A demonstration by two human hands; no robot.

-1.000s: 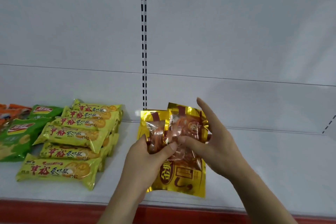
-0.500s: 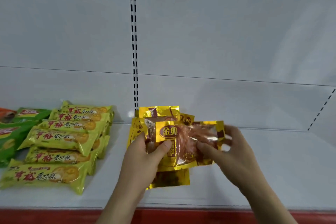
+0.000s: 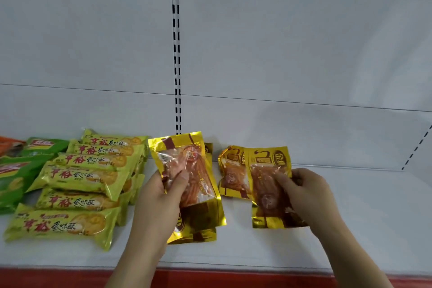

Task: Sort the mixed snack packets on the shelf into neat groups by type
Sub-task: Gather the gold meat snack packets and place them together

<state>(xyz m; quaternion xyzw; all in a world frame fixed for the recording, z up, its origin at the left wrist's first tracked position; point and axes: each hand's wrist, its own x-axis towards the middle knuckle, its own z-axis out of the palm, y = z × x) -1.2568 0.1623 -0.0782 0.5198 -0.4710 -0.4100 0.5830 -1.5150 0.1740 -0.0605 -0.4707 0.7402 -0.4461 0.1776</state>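
Observation:
My left hand (image 3: pixel 161 196) grips a stack of gold foil snack packets (image 3: pixel 194 170) with clear windows, held just above the white shelf (image 3: pixel 364 229) at its middle. My right hand (image 3: pixel 306 192) holds one gold packet (image 3: pixel 268 184) flat on the shelf, to the right of the stack. Another gold packet (image 3: pixel 233 170) lies partly under that one's left edge. A pile of yellow-green biscuit packets (image 3: pixel 81 177) sits to the left of my left hand. Green chip bags (image 3: pixel 16 177) lie at the far left.
An orange packet (image 3: pixel 9 144) shows at the left edge behind the green bags. A slotted upright (image 3: pixel 176 54) runs down the white back panel. The shelf has a red front strip (image 3: pixel 233 278). Bare shelf extends right of my right hand.
My right hand has drawn one gold packet away from the stack and moved it right, down onto the shelf. My left hand keeps hold of the rest of the stack.

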